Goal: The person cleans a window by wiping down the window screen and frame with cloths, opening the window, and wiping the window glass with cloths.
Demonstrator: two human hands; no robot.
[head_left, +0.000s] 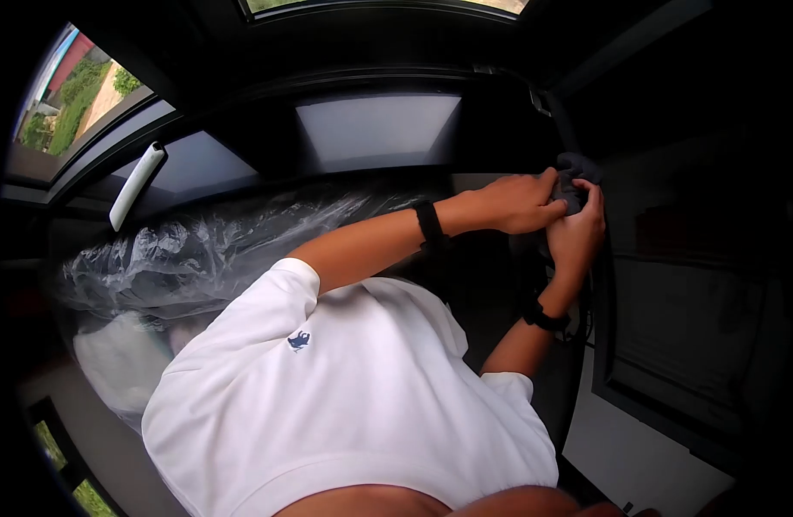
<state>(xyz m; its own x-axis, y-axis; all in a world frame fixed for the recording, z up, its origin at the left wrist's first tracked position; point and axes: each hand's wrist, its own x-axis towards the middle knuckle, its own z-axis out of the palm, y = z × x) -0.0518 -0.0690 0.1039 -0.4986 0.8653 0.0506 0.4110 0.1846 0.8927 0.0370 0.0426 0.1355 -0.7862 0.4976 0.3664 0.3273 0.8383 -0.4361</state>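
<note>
My left hand (pixel 521 204) reaches across from the left, its fingers bent onto a dark grey, soft, crumpled piece that looks like cloth (pixel 571 196). From below, my right hand (pixel 576 233) grips the same piece, thumb and fingers bent round it. The two hands are close together beside a dark upright edge at the right. Part of the grey piece bulges out above my fingers; the rest is hidden by the hands. Each wrist carries a black band, the left band (pixel 430 226) and the right band (pixel 545 314).
Clear, wrinkled plastic film (pixel 198 241) covers a bulky thing at the left. A pale, bar-like handle (pixel 136 188) stands out above it. A dark frame with a panel (pixel 681 327) rises at the right. Windows show greenery (pixel 82 90) outside. Much of the surroundings is in deep shadow.
</note>
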